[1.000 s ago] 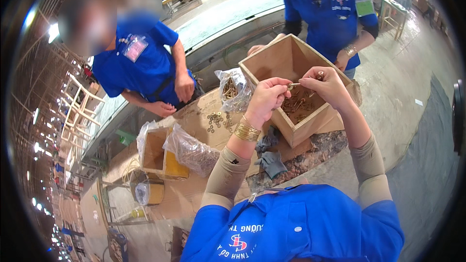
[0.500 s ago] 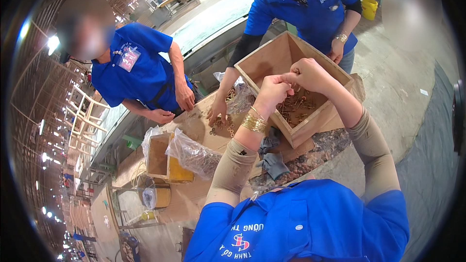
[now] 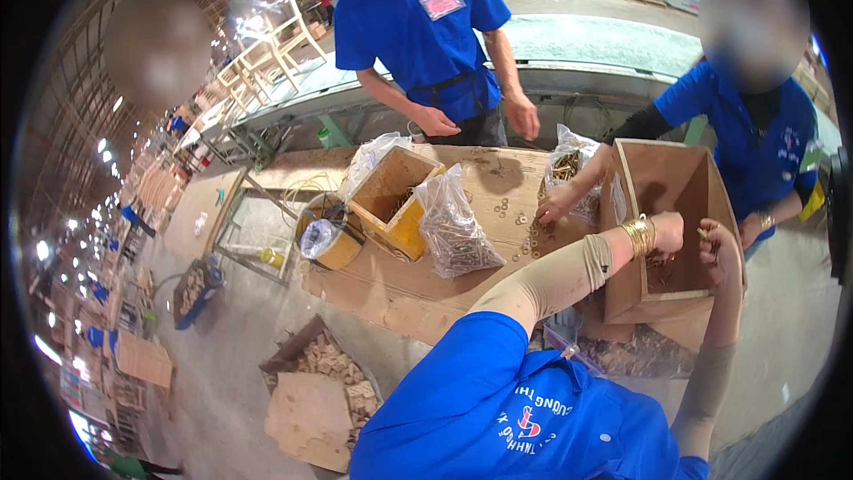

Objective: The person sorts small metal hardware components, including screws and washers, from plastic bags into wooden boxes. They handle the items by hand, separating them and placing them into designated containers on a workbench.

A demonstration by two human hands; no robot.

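My left hand (image 3: 668, 233), with gold bangles on the wrist, reaches over the near wall of an open wooden box (image 3: 662, 180) that holds small metal hardware. Its fingers curl down inside the box and are partly hidden. My right hand (image 3: 718, 251) hovers just to the right over the same box, fingers pinched on a small metal part. Both forearms wear beige sleeves. A co-worker's hand (image 3: 556, 204) rests on loose washers (image 3: 524, 229) on the table just left of the box.
The cardboard-covered table (image 3: 400, 289) carries a clear bag of screws (image 3: 453, 236), a smaller wooden box with a yellow side (image 3: 391, 200) and a yellow tape roll (image 3: 324, 236). A second co-worker (image 3: 426, 36) stands at the far side. A crate of wooden blocks (image 3: 324, 364) sits on the floor.
My head turned, so the box now sits at the right. Both hands dropped from in front of me to the box, and the left fingers went inside.
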